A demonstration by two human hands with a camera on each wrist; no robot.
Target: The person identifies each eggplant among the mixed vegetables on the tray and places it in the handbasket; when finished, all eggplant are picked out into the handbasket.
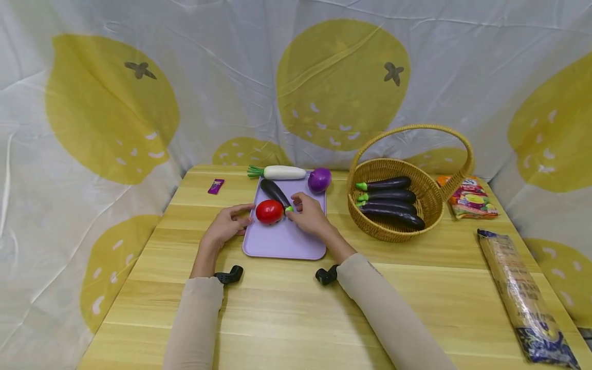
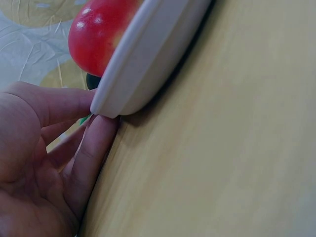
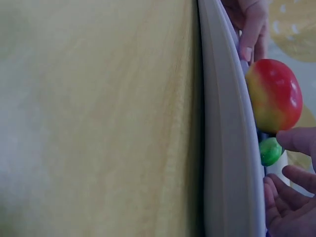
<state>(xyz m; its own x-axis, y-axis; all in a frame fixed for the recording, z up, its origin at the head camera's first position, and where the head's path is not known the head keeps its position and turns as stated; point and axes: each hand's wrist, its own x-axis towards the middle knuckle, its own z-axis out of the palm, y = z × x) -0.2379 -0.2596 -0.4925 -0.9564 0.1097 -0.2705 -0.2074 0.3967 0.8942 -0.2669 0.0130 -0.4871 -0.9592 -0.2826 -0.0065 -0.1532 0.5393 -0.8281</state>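
A lilac tray (image 1: 282,246) lies on the wooden table. On it are a red fruit with a yellow side, mango-like (image 1: 269,211), and a dark eggplant (image 1: 274,192) lying slantwise behind it. My left hand (image 1: 229,224) is at the tray's left edge; in the left wrist view its thumb and finger (image 2: 96,148) pinch the rim. My right hand (image 1: 311,215) is over the tray's right half, fingers apart around the eggplant's green stem end (image 3: 270,151), with one fingertip close to the fruit. A white radish (image 1: 283,172) and a purple onion-like vegetable (image 1: 319,180) lie along the tray's back.
A wicker basket (image 1: 398,235) with a tall handle stands right of the tray, holding several eggplants (image 1: 393,213). Beyond it lie an orange snack bag (image 1: 472,199) and a long clear packet (image 1: 520,293). A small purple wrapped sweet (image 1: 216,186) is at the back left.
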